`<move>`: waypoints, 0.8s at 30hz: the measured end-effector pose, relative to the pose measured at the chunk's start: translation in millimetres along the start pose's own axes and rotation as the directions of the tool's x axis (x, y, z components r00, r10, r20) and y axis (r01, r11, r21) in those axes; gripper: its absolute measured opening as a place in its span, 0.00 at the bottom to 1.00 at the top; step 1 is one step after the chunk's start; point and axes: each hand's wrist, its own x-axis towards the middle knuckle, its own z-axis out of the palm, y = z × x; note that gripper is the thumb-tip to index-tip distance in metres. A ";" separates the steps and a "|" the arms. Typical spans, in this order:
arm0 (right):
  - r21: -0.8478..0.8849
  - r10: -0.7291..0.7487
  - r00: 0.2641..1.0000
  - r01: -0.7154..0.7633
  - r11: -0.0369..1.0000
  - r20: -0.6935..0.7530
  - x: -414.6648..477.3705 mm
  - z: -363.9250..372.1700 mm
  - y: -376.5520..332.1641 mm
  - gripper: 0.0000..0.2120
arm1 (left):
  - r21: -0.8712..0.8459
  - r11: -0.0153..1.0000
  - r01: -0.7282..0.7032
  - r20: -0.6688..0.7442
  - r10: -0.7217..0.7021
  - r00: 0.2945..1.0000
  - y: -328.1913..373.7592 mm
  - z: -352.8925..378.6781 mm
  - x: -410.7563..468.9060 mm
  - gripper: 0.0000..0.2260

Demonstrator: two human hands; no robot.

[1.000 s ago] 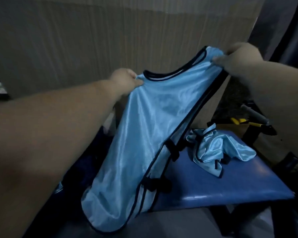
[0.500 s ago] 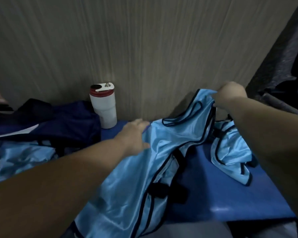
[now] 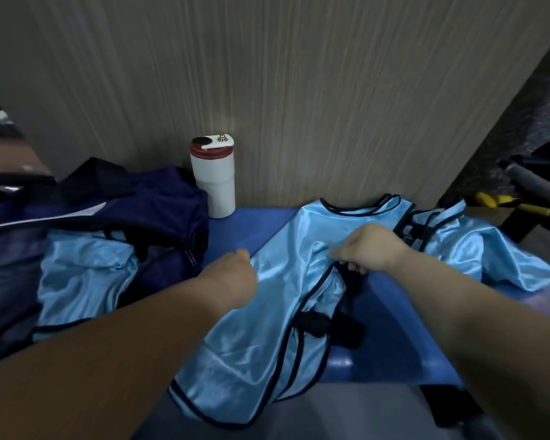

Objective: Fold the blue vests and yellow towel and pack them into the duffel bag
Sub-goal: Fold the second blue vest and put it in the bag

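A light blue vest [image 3: 267, 338] with black trim lies spread on the blue bench [image 3: 391, 338], its lower end hanging over the front edge. My left hand [image 3: 232, 274] grips its left edge with fingers closed. My right hand [image 3: 369, 249] pinches the vest's right side near a black strap. A second blue vest [image 3: 489, 246] lies crumpled at the right. A third blue vest [image 3: 83, 274] rests in the open navy duffel bag [image 3: 159, 211] at the left. No yellow towel is in view.
A white tumbler with a red band [image 3: 213, 179] stands against the wood-grain wall behind the bench. Yellow-handled tools [image 3: 505, 203] and a dark frame lie at the far right. The bench's front edge runs just below the vest.
The vest was held up in the air; now it lies flat on the bench. Both hands have come down and inward onto its middle edges.
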 end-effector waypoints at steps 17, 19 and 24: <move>0.019 0.203 0.930 -0.207 0.978 -0.306 -39.7 78.0 -25.5 0.06 | 0.343 0.934 -0.103 -0.197 0.178 0.964 -11.6 14.4 -53.2 0.25; 0.228 0.262 0.907 -0.193 0.954 -0.331 -46.4 69.2 -17.2 0.04 | 0.338 0.936 -0.101 -0.195 0.175 0.965 -14.6 11.6 -52.0 0.26; 0.519 0.312 0.875 -0.082 0.851 -0.371 -58.4 55.6 14.2 0.06 | 0.272 0.956 -0.110 -0.195 0.167 0.967 -14.2 10.2 -54.2 0.22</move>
